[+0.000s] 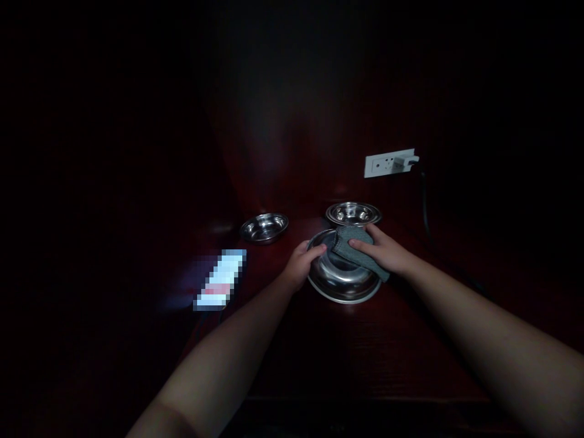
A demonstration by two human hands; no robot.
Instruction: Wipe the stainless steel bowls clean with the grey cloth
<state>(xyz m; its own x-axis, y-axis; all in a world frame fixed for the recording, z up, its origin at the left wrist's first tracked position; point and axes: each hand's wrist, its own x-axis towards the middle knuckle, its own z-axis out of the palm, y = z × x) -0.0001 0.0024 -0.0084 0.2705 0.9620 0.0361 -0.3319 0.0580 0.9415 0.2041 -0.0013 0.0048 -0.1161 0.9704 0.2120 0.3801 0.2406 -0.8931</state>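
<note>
1. At the middle of the dark red tabletop (342,353), straight out at 12 o'clock from the person, a shiny steel bowl (343,277) is held between both hands. Its facing is hard to tell in the dim light.

2. On the bowl's 9 o'clock side, the left hand (299,266) is partly closed round the edge, thumb laid over the metal; its other fingers are mostly hidden, so their exact grip cannot be told.

3. Toward 2 o'clock on the bowl, the right hand (384,248) has a grey-green cloth (354,235) in a loose, half-closed grip, thumb on top, the fabric lying against the steel.

4. Across the bowl's upper right, the cloth's long axis slants from about 10 o'clock down to 4 o'clock. The right hand is the nearer one to it; the left is nearer the bare metal at 9 o'clock.

5. Just beyond the bowl, at 12 o'clock, sit nested steel dishes (353,214); a single steel dish (264,228) lies apart at 10 o'clock. Near 9 o'clock glows a blurred-out bright panel (221,280), and at 1 o'clock a wall socket (389,163).
</note>
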